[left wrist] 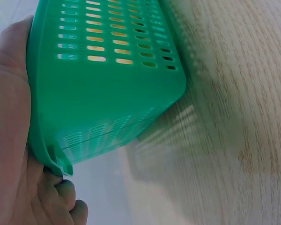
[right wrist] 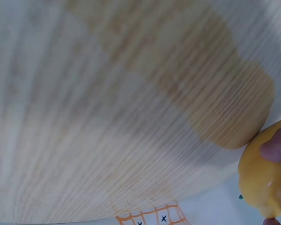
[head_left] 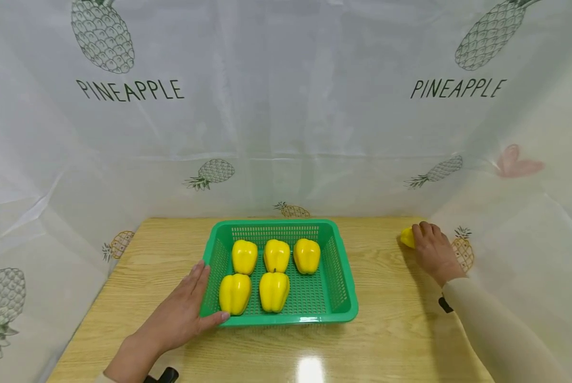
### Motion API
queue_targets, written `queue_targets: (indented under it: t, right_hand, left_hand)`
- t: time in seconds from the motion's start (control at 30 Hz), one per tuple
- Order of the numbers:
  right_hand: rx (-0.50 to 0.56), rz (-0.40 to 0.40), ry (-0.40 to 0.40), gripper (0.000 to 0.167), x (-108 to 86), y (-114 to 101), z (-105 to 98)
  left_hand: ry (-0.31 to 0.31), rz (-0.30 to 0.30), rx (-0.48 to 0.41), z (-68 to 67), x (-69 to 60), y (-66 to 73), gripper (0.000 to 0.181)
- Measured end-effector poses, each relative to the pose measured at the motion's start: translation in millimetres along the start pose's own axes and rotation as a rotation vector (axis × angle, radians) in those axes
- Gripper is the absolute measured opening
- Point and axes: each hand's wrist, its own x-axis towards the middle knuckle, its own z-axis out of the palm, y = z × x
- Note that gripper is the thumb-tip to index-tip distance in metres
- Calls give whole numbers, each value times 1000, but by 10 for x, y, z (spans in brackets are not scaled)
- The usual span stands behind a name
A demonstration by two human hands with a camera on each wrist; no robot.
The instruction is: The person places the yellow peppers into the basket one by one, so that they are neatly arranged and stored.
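A green plastic basket (head_left: 310, 319) stands on the wooden table, with several yellow bell peppers (head_left: 275, 291) in two rows inside it. My left hand (head_left: 178, 314) rests on the basket's front left corner. Its fingers lie along the left rim and the thumb lies on the front rim. In the left wrist view the hand (left wrist: 11, 126) touches the rim of the perforated basket wall (left wrist: 103, 89). Far to the right, my right hand (head_left: 433, 250) grips another yellow bell pepper (head_left: 407, 238) at the table's back right. The right wrist view shows part of that pepper (right wrist: 262, 173) under the fingertips.
The wooden table (head_left: 381, 335) lies under everything. Behind and on both sides hangs a whitish sheet (head_left: 286, 122) printed with pineapples, close to the table's back edge and to my right hand.
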Motion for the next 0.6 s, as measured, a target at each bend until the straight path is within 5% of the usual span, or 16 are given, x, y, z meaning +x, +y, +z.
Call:
queue_targets:
  t: [0.43,0.6]
  right_hand:
    - [5,-177,26,59,-114,-247,-83]
    - [16,-303,39,65,-149,-377,-125]
  left_hand:
    - [9,9,-4,0,-5,-8,122]
    - [2,12,-1,-16,-14,3,122]
